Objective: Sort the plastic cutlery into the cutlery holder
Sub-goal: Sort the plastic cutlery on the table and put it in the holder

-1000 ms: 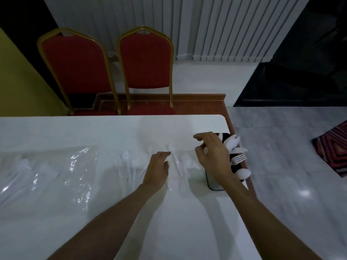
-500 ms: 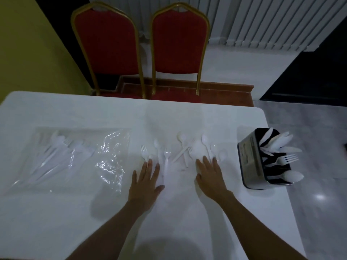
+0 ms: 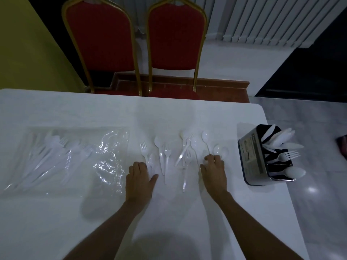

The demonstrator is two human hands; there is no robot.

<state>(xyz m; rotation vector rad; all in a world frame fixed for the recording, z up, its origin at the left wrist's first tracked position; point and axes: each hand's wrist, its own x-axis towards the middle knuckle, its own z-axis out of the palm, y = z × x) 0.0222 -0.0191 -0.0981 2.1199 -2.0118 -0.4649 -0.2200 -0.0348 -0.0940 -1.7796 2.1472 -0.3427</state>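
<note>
Several loose white plastic forks and spoons (image 3: 163, 154) lie in a row on the white table (image 3: 93, 222). My left hand (image 3: 139, 180) rests palm down at their near ends, its fingertips on the handles of a fork (image 3: 143, 149) and a spoon. My right hand (image 3: 214, 171) lies just right of the row with its fingertips curled down onto the handle end of a spoon (image 3: 205, 138). The dark cutlery holder (image 3: 251, 156) stands at the table's right edge, with white spoons and a fork sticking out of it.
A clear plastic bag (image 3: 65, 158) with more white cutlery lies on the table's left part. Two red chairs (image 3: 174, 44) with gold frames stand behind the far edge. The table's right edge runs close beside the holder, above a grey floor.
The view has tilted down and left. My right hand left the holder and came back to the table beside the loose cutlery, and now its fingers curl. My left hand stays flat there.
</note>
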